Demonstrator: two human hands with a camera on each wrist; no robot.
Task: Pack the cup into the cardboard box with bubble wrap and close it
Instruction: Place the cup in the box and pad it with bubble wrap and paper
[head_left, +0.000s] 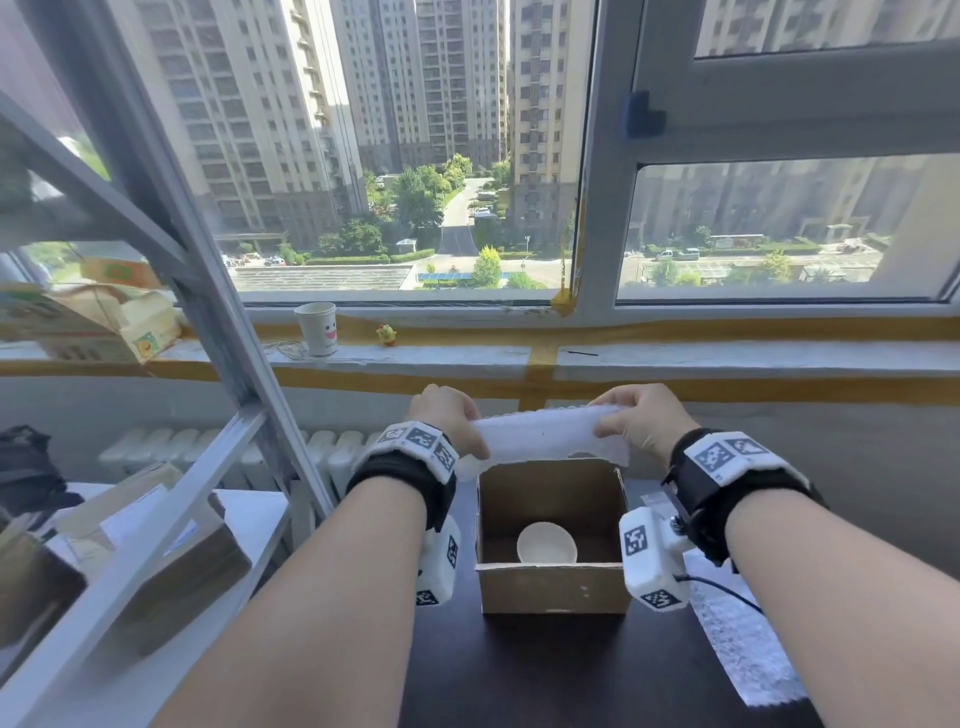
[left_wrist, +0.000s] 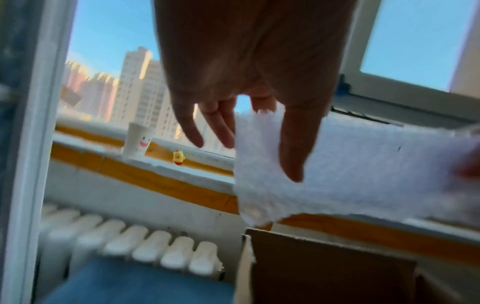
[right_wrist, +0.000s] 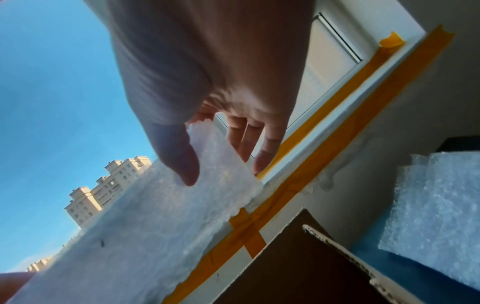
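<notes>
An open cardboard box (head_left: 553, 590) stands on the dark table, and a white cup (head_left: 546, 543) lies at its bottom. Above the box's far edge both hands stretch a strip of white bubble wrap (head_left: 545, 434) between them. My left hand (head_left: 452, 421) pinches its left end, thumb in front (left_wrist: 291, 144). My right hand (head_left: 639, 415) pinches its right end with thumb and fingers (right_wrist: 187, 162). The wrap (left_wrist: 363, 174) hangs just over the box's far wall (left_wrist: 324, 267) in the left wrist view. It also shows as the wrap (right_wrist: 155, 216) over the box flap (right_wrist: 298, 267).
Another sheet of bubble wrap (head_left: 737, 634) lies on the table to the right of the box. A paper cup with a smiley (head_left: 318, 328) and a small yellow chick toy (head_left: 386, 334) stand on the windowsill. A metal rack (head_left: 156, 467) with boxes is at the left, a radiator (left_wrist: 130, 242) behind.
</notes>
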